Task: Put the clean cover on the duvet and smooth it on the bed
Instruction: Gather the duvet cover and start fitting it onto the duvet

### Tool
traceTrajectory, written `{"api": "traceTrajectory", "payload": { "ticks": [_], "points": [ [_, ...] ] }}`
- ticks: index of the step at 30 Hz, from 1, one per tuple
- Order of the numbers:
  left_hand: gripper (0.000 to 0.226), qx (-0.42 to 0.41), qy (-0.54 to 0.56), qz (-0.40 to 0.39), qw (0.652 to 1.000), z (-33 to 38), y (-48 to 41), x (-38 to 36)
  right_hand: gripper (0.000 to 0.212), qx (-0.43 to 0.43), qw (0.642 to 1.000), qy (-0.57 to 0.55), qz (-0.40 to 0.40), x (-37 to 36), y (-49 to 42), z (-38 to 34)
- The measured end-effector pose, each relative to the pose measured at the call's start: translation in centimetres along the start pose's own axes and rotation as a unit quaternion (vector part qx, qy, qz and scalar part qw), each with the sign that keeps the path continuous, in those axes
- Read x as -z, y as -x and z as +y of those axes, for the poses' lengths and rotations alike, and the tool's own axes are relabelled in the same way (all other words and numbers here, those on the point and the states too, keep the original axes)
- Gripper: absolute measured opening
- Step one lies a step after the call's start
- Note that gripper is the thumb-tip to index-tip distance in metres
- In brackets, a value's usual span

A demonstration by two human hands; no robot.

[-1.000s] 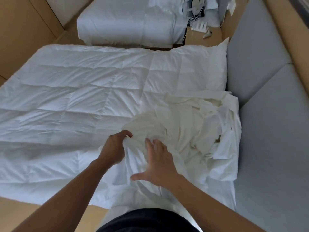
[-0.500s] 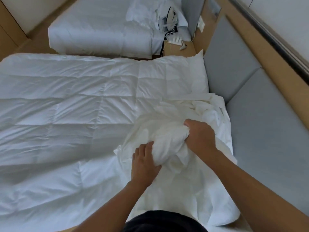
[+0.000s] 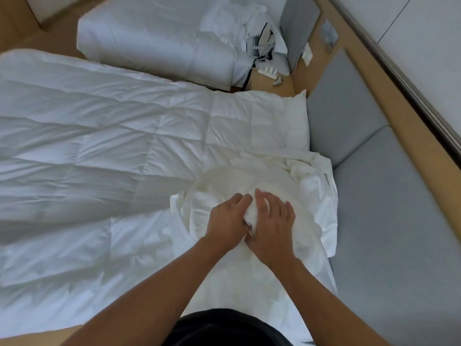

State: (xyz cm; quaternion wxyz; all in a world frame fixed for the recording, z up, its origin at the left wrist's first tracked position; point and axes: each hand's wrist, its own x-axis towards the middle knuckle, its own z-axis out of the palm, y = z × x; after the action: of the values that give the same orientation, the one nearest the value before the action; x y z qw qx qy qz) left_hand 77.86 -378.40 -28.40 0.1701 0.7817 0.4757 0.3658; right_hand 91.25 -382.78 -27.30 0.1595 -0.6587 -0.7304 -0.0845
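A white quilted duvet (image 3: 104, 156) lies spread flat over the bed, filling the left and middle of the head view. On its near right part sits the crumpled off-white cover (image 3: 306, 186), bunched in loose folds. My left hand (image 3: 228, 218) and my right hand (image 3: 270, 221) are side by side on top of the cover, squeezing a small wad of its cloth between them. Left fingers curl into the wad; the right hand wraps it from the other side.
A grey padded headboard (image 3: 374, 186) runs along the right, with a wooden ledge and wall behind it. A second bed (image 3: 159, 38) with white bedding stands at the back, with a heap of linen, cables and a power strip (image 3: 268, 71) near its head.
My hands have come together: the right moved left and nearer, the left moved up to meet it. The bunched cloth between them is now smaller. The view has tilted slightly right.
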Motion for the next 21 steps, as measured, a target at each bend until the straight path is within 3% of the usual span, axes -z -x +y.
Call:
{"api": "traceTrajectory", "payload": {
  "ticks": [3, 5, 7, 11, 16, 21],
  "points": [
    [0.044, -0.021, -0.051, 0.024, 0.998, -0.2, 0.5, -0.1, 0.038, -0.013, 0.997, -0.072, -0.031, -0.3, -2.2, 2.4],
    [0.042, -0.026, -0.084, 0.05, 0.995, -0.7, 1.4, -0.6, 0.03, 0.031, 0.995, -0.067, -0.065, 0.3, -3.1, 3.9],
    [0.044, -0.002, -0.105, 0.067, 0.992, -1.4, 2.9, -1.7, 0.029, 0.051, 0.993, -0.073, -0.078, 1.1, -3.5, 4.8],
    [0.061, 0.131, -0.114, 0.017, 0.985, -2.1, 6.1, -3.6, 0.027, 0.059, 0.992, -0.045, -0.104, 1.1, -3.7, 6.2],
    [0.039, 0.137, -0.101, 0.069, 0.983, -1.5, 4.3, -3.6, 0.054, 0.139, 0.987, 0.081, 0.009, 0.8, -2.3, 3.7],
    [0.037, 0.115, -0.078, 0.095, 0.986, -1.2, 3.5, -3.4, 0.039, 0.129, 0.98, 0.071, -0.135, -0.9, -4.3, 0.4]
  ]
}}
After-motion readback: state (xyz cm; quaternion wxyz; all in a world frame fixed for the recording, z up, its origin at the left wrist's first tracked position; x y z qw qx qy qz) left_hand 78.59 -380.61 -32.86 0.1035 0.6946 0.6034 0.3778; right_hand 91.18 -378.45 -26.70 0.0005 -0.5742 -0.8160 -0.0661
